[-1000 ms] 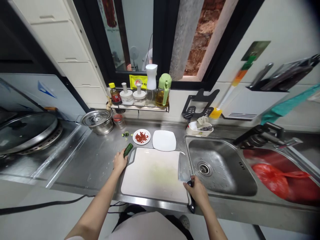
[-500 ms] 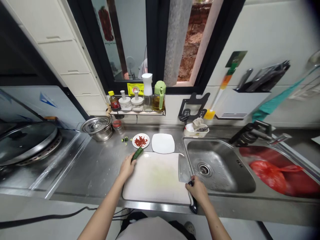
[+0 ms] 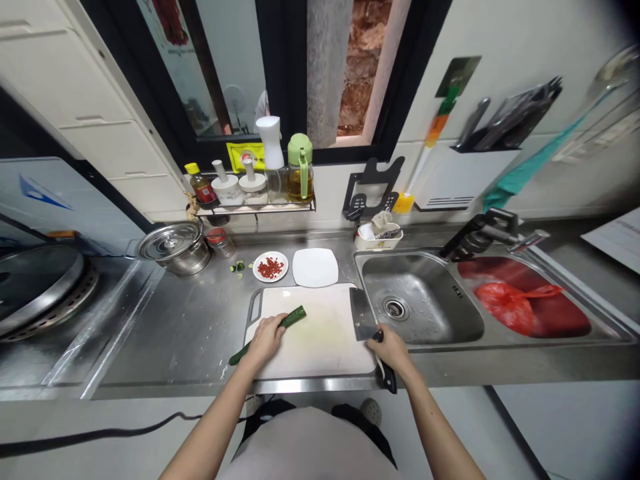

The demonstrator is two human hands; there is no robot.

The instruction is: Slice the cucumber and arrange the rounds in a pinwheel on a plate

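Observation:
On the left part of the white cutting board (image 3: 305, 353), my left hand (image 3: 267, 340) is closed around a cucumber (image 3: 294, 317); its cut end points right and its other end sticks out past the board's left edge. My right hand (image 3: 390, 347) grips a cleaver (image 3: 363, 313) where the black handle meets the blade. The blade lies over the board's right edge, and the handle points back over the counter's front. Behind the board stand a small plate of chopped red pieces (image 3: 271, 267) and a white square plate (image 3: 315, 268). Cucumber scraps (image 3: 237, 266) lie left of them.
A steel sink (image 3: 423, 300) adjoins the board on the right, with a red bag (image 3: 505, 308) in the second basin. A lidded pot (image 3: 176, 248) and a jar (image 3: 221, 242) stand at the back left. Bottles and seasoning pots line a shelf (image 3: 260, 209) below the window.
My left hand has brought the cucumber rightward onto the board. The cleaver in my right hand has turned slightly at the board's right edge. The camera view has shifted.

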